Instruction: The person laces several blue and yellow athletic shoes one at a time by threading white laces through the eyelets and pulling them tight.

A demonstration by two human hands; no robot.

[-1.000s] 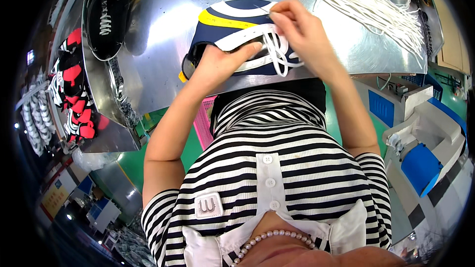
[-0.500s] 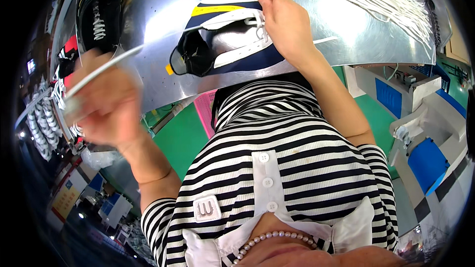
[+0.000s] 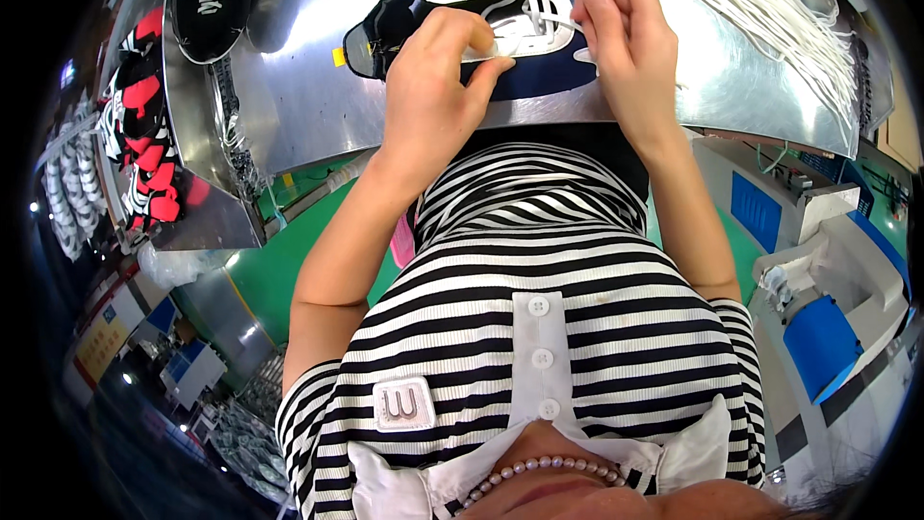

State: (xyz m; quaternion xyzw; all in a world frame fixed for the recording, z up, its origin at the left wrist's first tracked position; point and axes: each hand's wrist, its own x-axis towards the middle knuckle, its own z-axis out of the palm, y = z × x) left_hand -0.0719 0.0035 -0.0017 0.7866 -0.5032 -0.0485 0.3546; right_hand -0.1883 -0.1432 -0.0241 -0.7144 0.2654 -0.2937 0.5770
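A navy, white and yellow shoe [image 3: 553, 77] lies on its side of the metal table, heel to the left and toe to the right. White shoelace [image 3: 544, 17] crosses its eyelets near the toe. My left hand [image 3: 433, 87] pinches the near edge of the shoe's opening, thumb outside and fingers reaching in; its fingertips are partly hidden. By the toe, my right hand [image 3: 630, 48] has thumb and fingers pressed together on a bit of the shoelace, which is mostly covered by the fingers.
A bundle of white laces [image 3: 760, 19] spreads over the metal table [image 3: 318, 106] at the right. A black shoe [image 3: 214, 0] stands at the far left, with red, black and white shoe pieces [image 3: 144, 144] beside the table. Grey and blue equipment [image 3: 818, 327] stands at lower right.
My left hand has let go of the stretched lace at the left and come in to the shoe's opening. The shoe and my right hand sit farther right and up in view.
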